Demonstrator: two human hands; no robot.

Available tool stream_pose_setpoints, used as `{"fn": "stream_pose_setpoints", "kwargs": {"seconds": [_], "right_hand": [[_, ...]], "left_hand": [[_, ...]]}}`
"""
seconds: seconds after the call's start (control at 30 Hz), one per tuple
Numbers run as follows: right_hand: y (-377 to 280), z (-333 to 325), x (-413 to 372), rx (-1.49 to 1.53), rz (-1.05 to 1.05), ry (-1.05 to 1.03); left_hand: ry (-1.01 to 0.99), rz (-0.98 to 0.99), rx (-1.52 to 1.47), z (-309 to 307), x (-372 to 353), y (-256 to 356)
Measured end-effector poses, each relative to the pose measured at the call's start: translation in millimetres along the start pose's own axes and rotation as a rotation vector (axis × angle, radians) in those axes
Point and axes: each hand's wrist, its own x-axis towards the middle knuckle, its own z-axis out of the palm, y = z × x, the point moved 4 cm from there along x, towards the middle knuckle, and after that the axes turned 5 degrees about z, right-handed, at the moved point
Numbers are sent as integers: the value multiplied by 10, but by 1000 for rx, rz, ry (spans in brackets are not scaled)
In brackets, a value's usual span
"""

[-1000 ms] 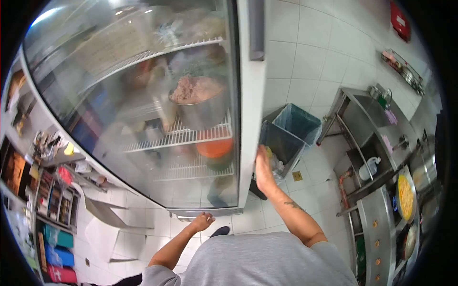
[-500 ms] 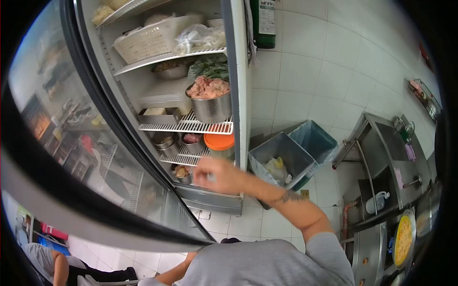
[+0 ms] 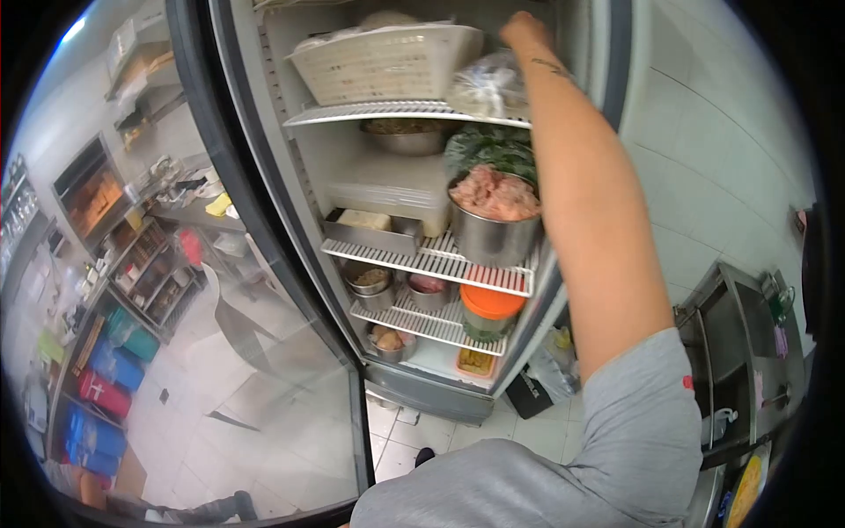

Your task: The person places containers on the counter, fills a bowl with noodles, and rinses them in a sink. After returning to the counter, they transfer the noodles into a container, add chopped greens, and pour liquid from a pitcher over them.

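My right hand (image 3: 527,33) reaches into the upper part of an open fridge, just above a clear plastic bag (image 3: 489,84) on the top visible shelf. Its fingers point away from me, and what they hold, if anything, is hidden. Left of the bag sits a white basket (image 3: 384,66). On the shelf below, a metal pot (image 3: 495,236) holds pink ground meat (image 3: 495,192), with leafy greens (image 3: 489,151) behind it. My left hand is out of view.
The glass door (image 3: 290,396) stands open at the left. Lower shelves hold an orange-lidded tub (image 3: 491,304) and small metal containers (image 3: 429,292). Bags stand on the floor right of the fridge. Steel sinks (image 3: 748,352) are at the right; another person's legs show at lower left.
My right hand has moved up from in front of the lower shelves to the upper shelf. The view has shifted closer to the fridge, and my left forearm has left the view.
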Motion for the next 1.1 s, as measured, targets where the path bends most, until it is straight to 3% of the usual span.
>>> {"fn": "stream_pose_setpoints", "kwargs": {"seconds": [0.07, 0.1, 0.17, 0.23, 0.33, 0.4, 0.67, 0.77, 0.97, 1.07, 1.1], "right_hand": [[-17, -80, 11, -171, 16, -29], [44, 73, 216, -267, -36, -100], [-27, -107, -86, -587, -140, -298], [205, 140, 195, -633, -134, -245], [476, 745, 1032, -786, -100, -343], [368, 518, 852, -695, -44, -367], [152, 288, 310, -764, -186, -295], [177, 343, 441, -628, -253, -128], [-164, -314, 147, -499, -84, 210], [-521, -662, -221, -229, -15, 119], [-550, -743, -343, -213, -33, 200]], "left_hand": [[22, 53, -42, -182, 165, 256], [30, 73, -55, -262, 239, 379], [44, 116, -82, -412, 346, 592], [55, 141, -104, -522, 431, 743], [60, 157, -123, -598, 483, 858], [60, 154, -131, -597, 497, 907], [64, 86, -181, -511, 338, 725], [65, 49, -203, -485, 256, 578], [70, -46, -226, -405, -36, 52], [54, -94, -217, -289, -239, -274], [45, -110, -210, -231, -314, -380]]}}
